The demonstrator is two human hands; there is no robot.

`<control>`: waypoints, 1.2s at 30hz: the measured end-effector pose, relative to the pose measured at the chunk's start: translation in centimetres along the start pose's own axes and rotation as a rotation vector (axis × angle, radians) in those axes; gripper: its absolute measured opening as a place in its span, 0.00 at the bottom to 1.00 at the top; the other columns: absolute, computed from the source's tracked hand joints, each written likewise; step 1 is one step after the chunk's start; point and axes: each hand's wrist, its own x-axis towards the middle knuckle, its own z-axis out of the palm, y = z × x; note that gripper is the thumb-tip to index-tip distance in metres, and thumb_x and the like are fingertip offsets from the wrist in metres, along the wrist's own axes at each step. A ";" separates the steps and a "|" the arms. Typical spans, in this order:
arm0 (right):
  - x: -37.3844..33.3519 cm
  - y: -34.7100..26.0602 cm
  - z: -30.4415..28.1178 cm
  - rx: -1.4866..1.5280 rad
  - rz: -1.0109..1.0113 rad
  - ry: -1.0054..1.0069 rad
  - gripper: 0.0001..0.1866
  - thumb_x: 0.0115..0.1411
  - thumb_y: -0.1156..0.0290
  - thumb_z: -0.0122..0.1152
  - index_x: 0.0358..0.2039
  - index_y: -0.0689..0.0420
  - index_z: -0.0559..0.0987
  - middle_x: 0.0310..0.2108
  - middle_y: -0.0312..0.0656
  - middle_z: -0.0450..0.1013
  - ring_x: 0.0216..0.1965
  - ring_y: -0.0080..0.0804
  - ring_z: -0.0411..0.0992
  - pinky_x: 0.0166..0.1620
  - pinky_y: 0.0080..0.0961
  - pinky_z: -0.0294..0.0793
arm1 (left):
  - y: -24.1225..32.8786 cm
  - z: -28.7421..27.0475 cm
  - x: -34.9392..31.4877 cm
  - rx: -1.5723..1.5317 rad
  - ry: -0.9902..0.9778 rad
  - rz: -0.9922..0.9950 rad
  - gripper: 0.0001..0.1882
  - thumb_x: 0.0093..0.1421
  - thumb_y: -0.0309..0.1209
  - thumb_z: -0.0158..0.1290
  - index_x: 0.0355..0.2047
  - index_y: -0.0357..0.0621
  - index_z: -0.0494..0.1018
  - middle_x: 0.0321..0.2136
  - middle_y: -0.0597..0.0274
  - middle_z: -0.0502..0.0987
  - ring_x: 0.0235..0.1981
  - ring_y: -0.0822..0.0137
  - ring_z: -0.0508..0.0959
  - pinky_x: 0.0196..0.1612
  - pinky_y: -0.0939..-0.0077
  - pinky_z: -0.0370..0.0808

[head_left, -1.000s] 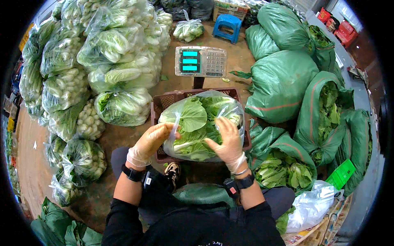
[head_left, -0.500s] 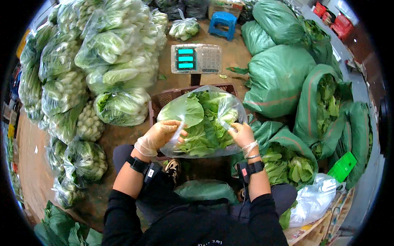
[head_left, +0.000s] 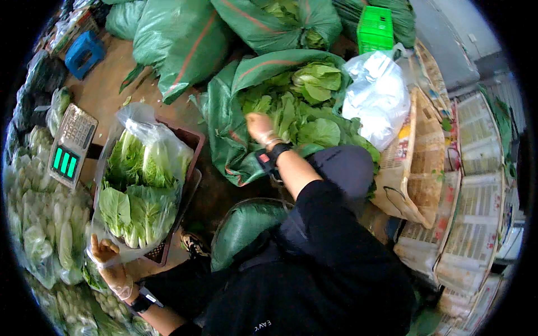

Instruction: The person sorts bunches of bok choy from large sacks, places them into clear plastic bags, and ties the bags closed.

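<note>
A clear plastic bag (head_left: 130, 256) of leafy green cabbages (head_left: 140, 210) rests in a dark red crate (head_left: 193, 140) at the left. At the bag's near edge, my left hand (head_left: 106, 252), in a thin clear glove, has its fingers curled on the plastic. My right hand (head_left: 260, 127), gloved too, is over the mouth of a green woven sack (head_left: 221, 126), beside the loose greens (head_left: 297, 115) inside. Its fingers are blurred and mostly hidden, so whether it grips a leaf does not show.
A scale display (head_left: 73, 145) stands beyond the crate, with a blue stool (head_left: 84, 54) farther off. Bagged vegetables (head_left: 50, 224) line the left. More green sacks (head_left: 185, 50), a green basket (head_left: 375, 28), a white plastic bag (head_left: 376, 92) and a wooden crate (head_left: 426, 151) lie ahead and right.
The view has swung right. My right hand has let go of the plastic bag and moved over to the sack of greens. My left hand stays at the bag's edge.
</note>
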 end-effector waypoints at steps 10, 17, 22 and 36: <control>1.9 9.8 11.6 -0.491 0.071 -0.611 0.14 0.52 0.64 0.51 0.30 0.60 0.79 0.34 0.51 0.74 0.36 0.47 0.74 0.38 0.36 0.72 | 0.2 0.4 2.1 -0.229 -0.039 -0.040 0.36 0.55 0.55 0.45 0.53 0.38 0.61 0.37 0.61 0.72 0.37 0.69 0.71 0.43 0.79 0.68; 3.5 -0.1 8.4 -0.013 0.512 -0.174 0.14 0.47 0.69 0.55 0.32 0.67 0.75 0.32 0.60 0.72 0.36 0.56 0.71 0.37 0.40 0.71 | 1.0 2.7 2.5 -0.076 -0.073 -0.064 0.39 0.53 0.58 0.45 0.53 0.37 0.62 0.36 0.62 0.72 0.35 0.71 0.70 0.39 0.80 0.68; 3.1 6.8 7.5 0.363 0.295 -0.055 0.14 0.52 0.59 0.52 0.25 0.57 0.76 0.24 0.47 0.73 0.27 0.44 0.71 0.30 0.35 0.70 | -0.7 1.2 2.9 -0.090 0.150 -0.069 0.46 0.49 0.64 0.46 0.56 0.36 0.57 0.33 0.66 0.68 0.31 0.72 0.67 0.34 0.77 0.67; -11.1 -33.9 -2.6 2.104 0.092 -0.717 0.33 0.49 0.68 0.64 0.55 0.53 0.61 0.54 0.44 0.61 0.55 0.44 0.59 0.54 0.39 0.62 | 1.7 1.2 0.4 -0.196 0.525 0.135 0.30 0.59 0.49 0.46 0.52 0.36 0.61 0.34 0.58 0.73 0.28 0.69 0.71 0.36 0.77 0.69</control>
